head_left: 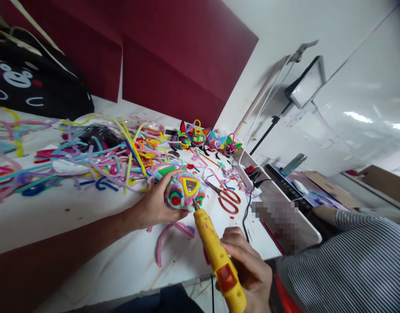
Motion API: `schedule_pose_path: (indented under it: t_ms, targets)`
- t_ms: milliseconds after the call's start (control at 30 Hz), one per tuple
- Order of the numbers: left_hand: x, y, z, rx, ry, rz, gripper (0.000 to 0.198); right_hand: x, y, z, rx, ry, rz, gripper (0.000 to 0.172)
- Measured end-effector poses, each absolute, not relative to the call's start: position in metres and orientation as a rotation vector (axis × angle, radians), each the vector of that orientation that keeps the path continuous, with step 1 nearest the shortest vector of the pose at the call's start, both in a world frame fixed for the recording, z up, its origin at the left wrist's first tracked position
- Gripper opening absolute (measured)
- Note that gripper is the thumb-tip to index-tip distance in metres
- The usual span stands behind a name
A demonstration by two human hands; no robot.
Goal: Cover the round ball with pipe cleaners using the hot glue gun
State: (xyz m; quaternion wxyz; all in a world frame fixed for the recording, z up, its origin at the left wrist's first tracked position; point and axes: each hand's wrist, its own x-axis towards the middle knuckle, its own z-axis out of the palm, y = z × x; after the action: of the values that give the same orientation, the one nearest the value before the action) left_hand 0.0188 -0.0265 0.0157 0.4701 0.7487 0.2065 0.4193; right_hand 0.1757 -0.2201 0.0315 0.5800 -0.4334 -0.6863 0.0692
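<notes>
The person's right hand (243, 265) wraps around a yellow hot glue gun (216, 256), its nozzle at the pipe-cleaner animal head (182, 204) that the left hand (156, 200) clasps just ahead. Its ringed eyes (176, 201) and yellow triangle (184, 187) are on; the triangle's middle looks bare, so the head seems unfinished. Orange-handled scissors (222, 192) lie right of this grip, loose pipe cleaners (131, 148) left; four eared heads (198, 138), seemingly complete, sit beyond.

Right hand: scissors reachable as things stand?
Probably not for a grasp: the right hand is full with the glue gun. The way itself looks free, though; the scissors lie nearby, seemingly uncovered.
</notes>
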Motion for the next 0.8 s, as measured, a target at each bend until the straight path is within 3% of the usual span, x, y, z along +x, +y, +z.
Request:
schedule_pose_path:
  t_ms: [200,500,600,800]
  targets:
    - [0.018,-0.021,0.008,1.866,0.517,1.018,0.094,0.178,-0.223,0.033,-1.002,-1.675,0.088,0.037]
    - [0.017,-0.014,0.017,1.84,0.62,1.032,0.09,0.181,-0.224,0.029,-1.09,-1.82,-0.289,0.053]
    - [0.014,-0.008,0.013,1.814,0.575,1.047,0.082,0.191,-0.224,0.022,-1.216,-1.795,-0.33,0.051]
    - [0.013,-0.007,0.014,1.734,0.643,1.018,0.088,0.227,-0.216,0.005,-1.45,-1.835,-0.238,0.04]
